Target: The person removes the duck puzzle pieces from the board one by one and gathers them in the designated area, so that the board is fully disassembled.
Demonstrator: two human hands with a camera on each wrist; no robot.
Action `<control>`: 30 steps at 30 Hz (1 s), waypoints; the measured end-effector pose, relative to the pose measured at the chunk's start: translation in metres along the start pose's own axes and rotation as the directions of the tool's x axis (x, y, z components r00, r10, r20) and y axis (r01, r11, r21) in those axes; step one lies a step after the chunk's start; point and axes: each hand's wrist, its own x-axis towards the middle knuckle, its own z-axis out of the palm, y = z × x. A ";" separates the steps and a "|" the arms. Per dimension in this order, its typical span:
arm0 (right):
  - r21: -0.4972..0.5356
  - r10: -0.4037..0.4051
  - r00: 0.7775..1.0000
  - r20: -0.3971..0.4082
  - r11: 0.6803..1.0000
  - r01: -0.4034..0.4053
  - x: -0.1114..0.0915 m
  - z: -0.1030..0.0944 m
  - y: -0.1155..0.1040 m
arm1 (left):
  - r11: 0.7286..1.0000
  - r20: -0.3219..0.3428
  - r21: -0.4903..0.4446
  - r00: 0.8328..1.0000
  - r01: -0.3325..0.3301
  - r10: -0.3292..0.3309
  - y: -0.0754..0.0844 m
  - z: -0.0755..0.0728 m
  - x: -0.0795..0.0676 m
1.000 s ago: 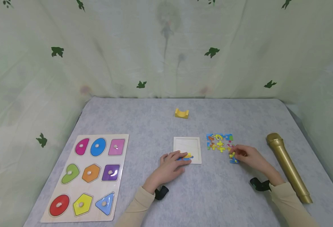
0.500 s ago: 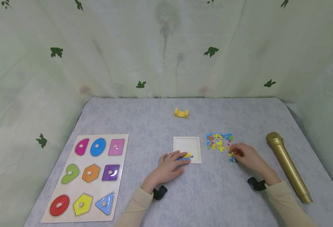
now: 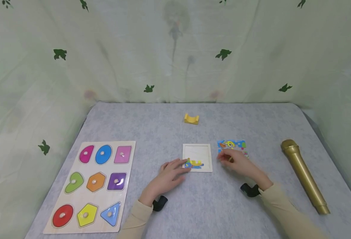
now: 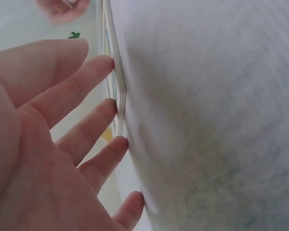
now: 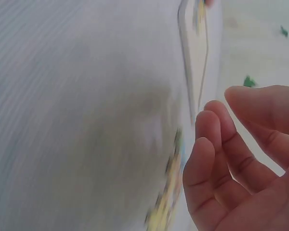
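Observation:
My left hand (image 3: pixel 167 176) rests its extended fingers at the left edge of a white square puzzle tray (image 3: pixel 197 151). In the left wrist view, the fingertips (image 4: pixel 108 65) touch the tray's edge. Joined blue and yellow jigsaw pieces (image 3: pixel 194 163) lie in the tray's lower left part. Right of the tray, my right hand (image 3: pixel 238 163) hovers with thumb and fingers brought together. A small pale bit shows between its fingers in the left wrist view, apparently a puzzle piece, mostly hidden. Behind that hand lie more jigsaw pieces (image 3: pixel 231 144), partly covered.
A wooden shape board (image 3: pixel 99 166) with knobbed shapes lies at the left. To the right is a gold microphone (image 3: pixel 305 176). A yellow arched block (image 3: pixel 191 119) sits farther back. Curtains with leaf prints enclose the table (image 3: pixel 151 126).
My right hand has moved left from the right-hand puzzle pieces toward the tray. My left hand has drawn back slightly to the left, uncovering more of the pieces in the tray.

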 end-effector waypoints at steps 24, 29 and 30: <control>0.061 -0.039 0.994 0.098 0.998 0.033 0.047 0.047 -0.033 | 0.999 -0.018 -0.035 1.000 0.020 -0.021 0.003 -0.001 0.001; 0.091 -0.055 0.992 0.116 0.995 0.045 0.048 0.049 -0.033 | 0.999 -0.022 -0.043 1.000 0.018 -0.019 0.003 -0.001 0.001; 0.096 -0.061 0.990 0.125 0.994 0.049 0.048 0.049 -0.034 | 0.999 -0.022 -0.045 1.000 0.018 -0.019 0.003 -0.001 0.001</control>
